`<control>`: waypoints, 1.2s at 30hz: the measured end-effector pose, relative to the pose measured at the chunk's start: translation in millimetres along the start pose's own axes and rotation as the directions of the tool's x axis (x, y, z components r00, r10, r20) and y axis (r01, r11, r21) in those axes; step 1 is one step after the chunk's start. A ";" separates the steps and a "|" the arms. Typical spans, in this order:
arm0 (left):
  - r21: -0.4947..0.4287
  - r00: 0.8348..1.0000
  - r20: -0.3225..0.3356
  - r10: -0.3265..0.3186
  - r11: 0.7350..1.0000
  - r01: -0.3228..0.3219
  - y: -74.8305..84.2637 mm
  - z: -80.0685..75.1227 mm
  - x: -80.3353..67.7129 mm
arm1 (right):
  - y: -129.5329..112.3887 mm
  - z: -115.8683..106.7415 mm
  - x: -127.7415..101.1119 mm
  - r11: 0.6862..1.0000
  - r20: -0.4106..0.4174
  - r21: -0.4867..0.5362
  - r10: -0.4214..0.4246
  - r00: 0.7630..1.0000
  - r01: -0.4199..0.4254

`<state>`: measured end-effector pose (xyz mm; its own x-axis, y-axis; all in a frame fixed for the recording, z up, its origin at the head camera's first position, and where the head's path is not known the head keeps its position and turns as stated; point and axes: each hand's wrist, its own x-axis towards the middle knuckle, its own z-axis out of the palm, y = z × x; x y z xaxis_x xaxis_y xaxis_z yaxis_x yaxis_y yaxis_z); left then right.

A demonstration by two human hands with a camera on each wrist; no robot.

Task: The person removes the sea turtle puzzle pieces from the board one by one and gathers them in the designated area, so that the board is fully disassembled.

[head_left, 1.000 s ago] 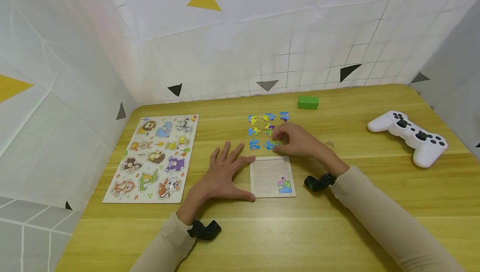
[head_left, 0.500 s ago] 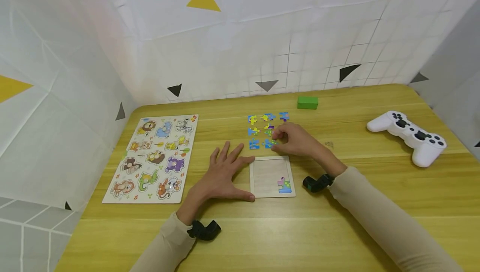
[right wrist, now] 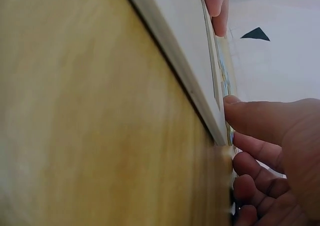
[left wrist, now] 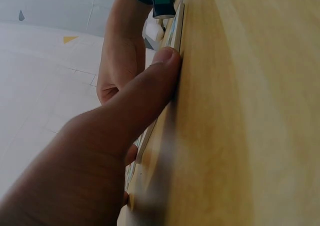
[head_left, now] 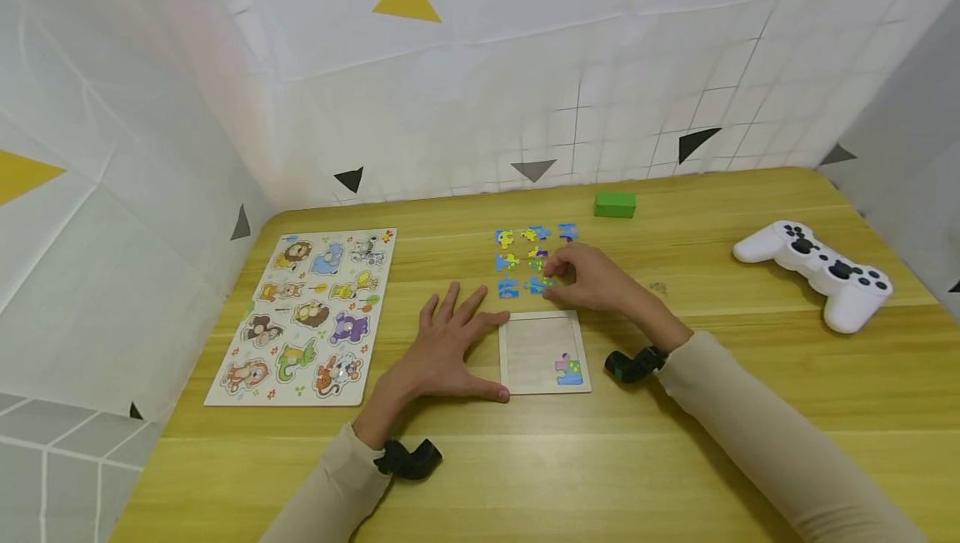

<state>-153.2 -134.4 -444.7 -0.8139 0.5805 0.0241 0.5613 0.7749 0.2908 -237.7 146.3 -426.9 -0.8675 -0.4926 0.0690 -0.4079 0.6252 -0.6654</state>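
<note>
My left hand (head_left: 446,356) lies spread on the table, its thumb and index finger touching the left corners of a small square wooden puzzle tray (head_left: 504,360). A pink, green and blue jigsaw piece (head_left: 570,371) lies in the tray's lower right corner. Just beyond the tray, my right hand (head_left: 596,278) has thumb and index finger at a blue-green jigsaw piece (head_left: 537,286), which they appear to pinch; its right end is partly covered. The thumb (right wrist: 245,113) shows close to the tray's edge in the right wrist view. Several loose pieces (head_left: 507,262) lie in rows nearby.
A board with animal pictures (head_left: 303,318) lies on the left of the table. A green block (head_left: 615,205) stands near the back edge, and a white game controller (head_left: 816,272) lies at the right. A pale patterned sheet (head_left: 480,110) hangs behind the table.
</note>
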 end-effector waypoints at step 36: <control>-0.001 1.000 0.001 -0.009 1.000 0.009 1.0 0.3 0.2 | -0.9 -5.0 -49.2 0.975 0.193 0.016 -0.220 0.956 0.221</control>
<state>-152.7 -133.4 -444.7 -0.8189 0.5736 0.0203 0.5536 0.7800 0.2919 -196.1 173.0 -426.0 -0.6847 -0.7255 0.0688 -0.5852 0.4911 -0.6452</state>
